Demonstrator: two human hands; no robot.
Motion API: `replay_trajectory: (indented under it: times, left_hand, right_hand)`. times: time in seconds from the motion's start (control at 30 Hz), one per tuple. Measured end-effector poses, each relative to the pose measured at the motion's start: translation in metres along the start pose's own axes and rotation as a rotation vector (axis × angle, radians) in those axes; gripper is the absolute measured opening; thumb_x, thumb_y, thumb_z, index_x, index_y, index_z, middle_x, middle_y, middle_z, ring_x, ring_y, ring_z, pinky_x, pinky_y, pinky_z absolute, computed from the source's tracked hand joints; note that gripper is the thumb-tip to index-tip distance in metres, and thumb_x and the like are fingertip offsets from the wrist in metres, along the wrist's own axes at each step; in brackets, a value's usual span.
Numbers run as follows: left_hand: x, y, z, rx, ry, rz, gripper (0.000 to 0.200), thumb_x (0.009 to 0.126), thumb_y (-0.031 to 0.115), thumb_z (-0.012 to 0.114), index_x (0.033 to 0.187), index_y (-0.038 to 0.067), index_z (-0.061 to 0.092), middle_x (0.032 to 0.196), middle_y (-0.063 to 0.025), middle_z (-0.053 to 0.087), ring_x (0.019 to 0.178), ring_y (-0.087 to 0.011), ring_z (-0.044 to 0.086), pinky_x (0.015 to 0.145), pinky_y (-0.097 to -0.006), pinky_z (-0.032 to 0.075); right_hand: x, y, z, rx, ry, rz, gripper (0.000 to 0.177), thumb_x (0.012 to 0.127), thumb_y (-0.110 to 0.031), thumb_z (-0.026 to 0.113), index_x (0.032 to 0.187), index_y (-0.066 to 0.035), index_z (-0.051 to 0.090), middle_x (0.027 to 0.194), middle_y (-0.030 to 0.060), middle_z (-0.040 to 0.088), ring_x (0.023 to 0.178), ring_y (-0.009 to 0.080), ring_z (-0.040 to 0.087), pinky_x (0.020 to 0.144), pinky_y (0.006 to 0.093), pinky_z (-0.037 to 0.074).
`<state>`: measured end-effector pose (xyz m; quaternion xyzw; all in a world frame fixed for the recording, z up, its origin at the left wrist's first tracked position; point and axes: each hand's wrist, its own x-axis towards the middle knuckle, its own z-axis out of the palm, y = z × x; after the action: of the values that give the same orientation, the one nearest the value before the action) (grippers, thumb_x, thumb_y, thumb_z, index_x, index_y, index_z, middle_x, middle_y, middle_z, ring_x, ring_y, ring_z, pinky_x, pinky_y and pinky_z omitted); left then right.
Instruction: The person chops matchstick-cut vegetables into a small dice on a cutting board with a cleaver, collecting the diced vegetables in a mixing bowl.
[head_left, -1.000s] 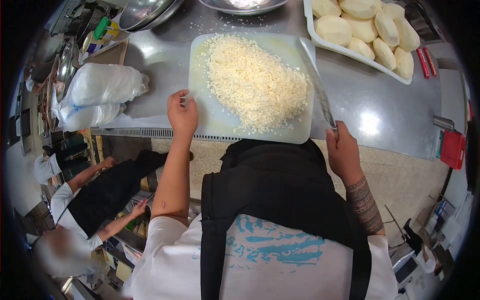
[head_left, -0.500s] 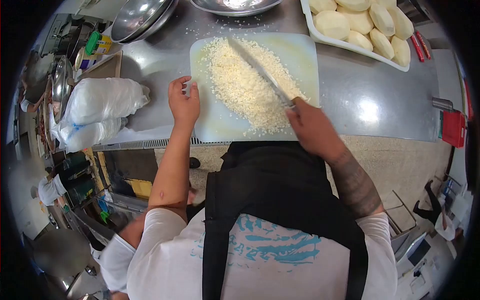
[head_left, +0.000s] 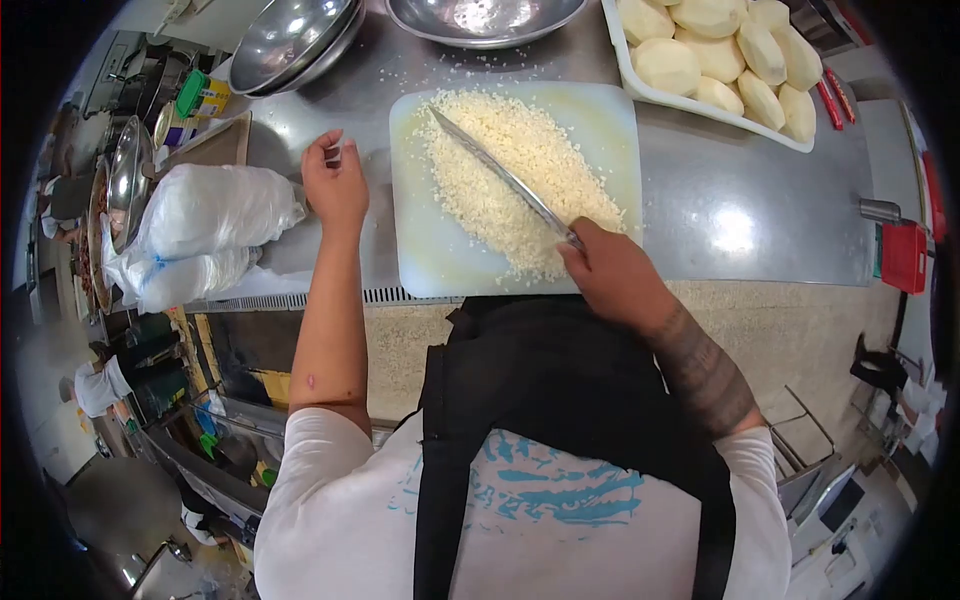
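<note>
Steel counter [head_left: 700,170] — right hand [head_left: 612,272] is gripping knife [head_left: 500,175], blade lying diagonally over mince [head_left: 560,165] on board [head_left: 430,250], tip pointing upper left; left hand [head_left: 335,188] is hovering loosely open, left of board.

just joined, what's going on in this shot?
A person is working at a steel counter. Their right hand grips a long knife, its blade lying across a heap of finely chopped pale pieces on a white cutting board. The left hand is off the board to its left, holding nothing, near a white plastic bag. A tray of peeled potatoes sits at upper right.
</note>
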<state>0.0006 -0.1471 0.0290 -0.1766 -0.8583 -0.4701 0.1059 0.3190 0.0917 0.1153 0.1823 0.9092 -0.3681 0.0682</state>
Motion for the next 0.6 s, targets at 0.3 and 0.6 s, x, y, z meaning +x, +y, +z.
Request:
replay_trajectory:
  times: [0.3, 0.6]
  left_hand:
    - [0.124, 0.059, 0.114, -0.370, -0.180, -0.446, 0.029, 0.097, 0.019, 0.077, 0.112, -0.003, 0.067, 0.091, -0.0076, 0.066, 0.070, -0.0154, 0.062, 0.058, -0.0298, 0.052]
    - [0.154, 0.054, 0.183, -0.615, -0.416, -0.784, 0.013, 0.105, 0.011, 0.062, 0.107, -0.002, 0.060, 0.099, -0.0116, 0.062, 0.073, -0.0200, 0.061, 0.060, -0.0302, 0.059]
  right_hand:
    - [-0.042, 0.048, -0.061, 0.177, 0.197, 0.286, 0.022, 0.104, -0.018, 0.064, 0.113, 0.003, 0.061, 0.068, 0.0168, 0.059, 0.058, 0.0274, 0.055, 0.059, 0.0397, 0.046]
    - [-0.083, 0.068, 0.002, 0.105, 0.271, 0.463, 0.028, 0.107, -0.024, 0.060, 0.117, 0.002, 0.059, 0.070, 0.0215, 0.063, 0.064, 0.0411, 0.065, 0.062, 0.0480, 0.049]
